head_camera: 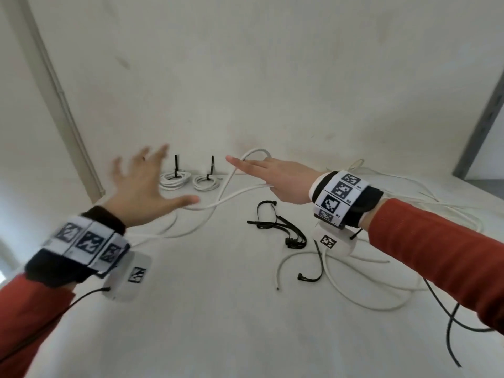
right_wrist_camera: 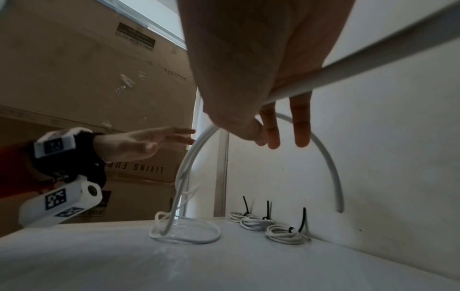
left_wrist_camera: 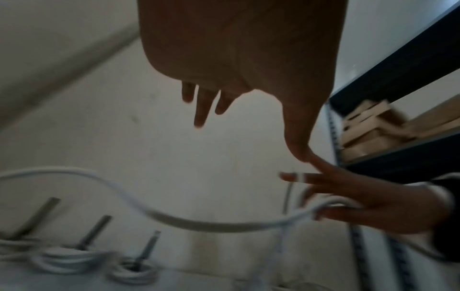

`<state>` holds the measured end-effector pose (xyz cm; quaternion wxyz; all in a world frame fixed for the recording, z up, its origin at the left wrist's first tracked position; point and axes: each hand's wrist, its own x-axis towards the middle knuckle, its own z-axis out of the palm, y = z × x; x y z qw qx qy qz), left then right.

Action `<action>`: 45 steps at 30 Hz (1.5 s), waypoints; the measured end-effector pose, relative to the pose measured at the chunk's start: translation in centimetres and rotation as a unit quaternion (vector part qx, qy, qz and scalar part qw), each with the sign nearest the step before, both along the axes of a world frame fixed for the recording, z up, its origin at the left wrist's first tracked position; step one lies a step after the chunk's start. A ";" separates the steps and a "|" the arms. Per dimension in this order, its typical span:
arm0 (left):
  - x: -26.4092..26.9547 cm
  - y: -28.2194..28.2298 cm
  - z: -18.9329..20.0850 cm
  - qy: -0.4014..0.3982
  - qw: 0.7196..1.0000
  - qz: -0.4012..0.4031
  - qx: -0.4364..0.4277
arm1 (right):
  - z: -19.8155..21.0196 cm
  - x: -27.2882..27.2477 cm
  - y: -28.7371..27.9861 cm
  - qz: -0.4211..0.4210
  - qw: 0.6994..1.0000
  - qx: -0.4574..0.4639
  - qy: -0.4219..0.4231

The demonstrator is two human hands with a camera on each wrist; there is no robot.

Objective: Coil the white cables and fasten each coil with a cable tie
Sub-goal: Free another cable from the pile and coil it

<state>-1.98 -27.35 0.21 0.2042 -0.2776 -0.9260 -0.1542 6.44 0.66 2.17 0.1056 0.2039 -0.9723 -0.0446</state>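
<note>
Over the bench [head_camera: 218,309] the left hand [head_camera: 141,192] is a blur, fingers splayed, holding nothing. Right hand [head_camera: 275,181] is flat, white cable [head_camera: 234,196] looped across it, thumb hidden underneath.

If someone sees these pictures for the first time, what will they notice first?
Two outstretched hands, the left hand and right hand, hover mid-table with a loose white cable strung between them. Behind, at the wall, lie finished coils with upright black ties; spare cable ties lie below the right hand.
</note>
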 end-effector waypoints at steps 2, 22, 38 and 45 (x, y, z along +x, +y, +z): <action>1.6 3.3 0.1 -0.107 0.991 -0.077 -0.032 | -0.1 -0.4 -0.7 0.013 1.000 -0.011 0.009; -3.9 5.9 1.1 0.031 0.975 -0.039 0.216 | 0.0 6.6 13.4 -0.248 0.915 -0.314 0.042; -10.9 1.2 -0.2 0.048 0.953 0.070 0.291 | 4.3 8.8 16.5 -0.351 0.881 -0.311 0.066; -10.6 0.3 -4.1 -0.039 0.980 0.058 0.188 | 7.7 10.6 18.2 -0.442 0.865 -0.154 0.179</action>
